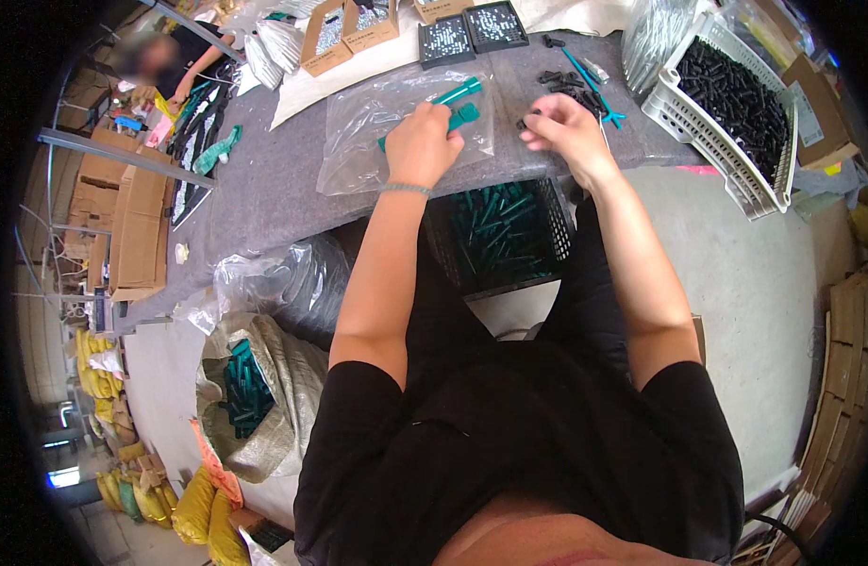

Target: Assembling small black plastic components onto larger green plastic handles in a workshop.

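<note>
My left hand point(421, 151) is closed over the clear plastic bag point(344, 141) lying on the grey cloth-covered table point(274, 160). A green plastic tube piece point(458, 91) sticks out beyond its knuckles, and another green piece point(464, 116) shows beside its fingers. The fingertips are hidden under the hand. To the right, my right hand point(571, 132) pinches a small black plastic part point(524, 123) between thumb and fingers, just above the table. Behind that hand lie several loose black parts point(566, 83) and a teal stick with a pronged end point(592, 87).
Below the table edge stands a black crate point(564, 226) with green pieces. A white basket point(726, 156) of black parts is at right. Black trays point(445, 40) and cardboard boxes point(325, 38) line the back. A woven sack point(302, 396) stands lower left; a person point(203, 71) works far left.
</note>
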The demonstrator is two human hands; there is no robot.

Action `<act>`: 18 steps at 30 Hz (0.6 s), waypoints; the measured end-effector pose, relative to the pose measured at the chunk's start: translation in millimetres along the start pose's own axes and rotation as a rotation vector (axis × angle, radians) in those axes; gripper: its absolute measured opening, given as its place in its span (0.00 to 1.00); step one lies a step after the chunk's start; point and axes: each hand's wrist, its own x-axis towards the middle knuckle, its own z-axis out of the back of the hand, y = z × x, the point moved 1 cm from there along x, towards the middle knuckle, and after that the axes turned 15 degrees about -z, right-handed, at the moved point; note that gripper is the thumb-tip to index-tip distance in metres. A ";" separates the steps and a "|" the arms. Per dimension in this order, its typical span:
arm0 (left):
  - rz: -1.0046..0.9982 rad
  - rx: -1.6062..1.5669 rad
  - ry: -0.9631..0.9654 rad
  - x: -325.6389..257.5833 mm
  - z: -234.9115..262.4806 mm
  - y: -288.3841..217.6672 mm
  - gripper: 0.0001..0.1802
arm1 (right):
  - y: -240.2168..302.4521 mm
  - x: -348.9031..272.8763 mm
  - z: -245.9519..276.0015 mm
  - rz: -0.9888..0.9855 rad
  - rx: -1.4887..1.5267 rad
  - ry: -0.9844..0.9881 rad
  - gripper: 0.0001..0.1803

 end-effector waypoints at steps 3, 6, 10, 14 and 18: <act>0.151 -0.406 -0.313 -19.2 13.0 -14.2 0.10 | -21.1 -26.3 1.8 -0.132 0.524 0.079 0.11; 0.338 -1.691 -0.625 -44.5 12.0 -28.5 0.14 | -38.0 -40.3 -8.3 -0.107 0.971 0.186 0.10; 0.358 -1.938 -0.779 -64.0 0.4 -63.8 0.11 | -36.0 -43.6 -39.9 -0.180 1.127 0.171 0.07; 0.493 -2.087 -0.709 -79.1 -8.2 -79.7 0.08 | -35.6 -45.8 -50.2 -0.191 0.953 -0.050 0.08; 0.401 -1.946 -0.529 -87.0 2.3 -77.6 0.09 | -27.4 -53.5 -53.6 -0.028 0.813 -0.190 0.07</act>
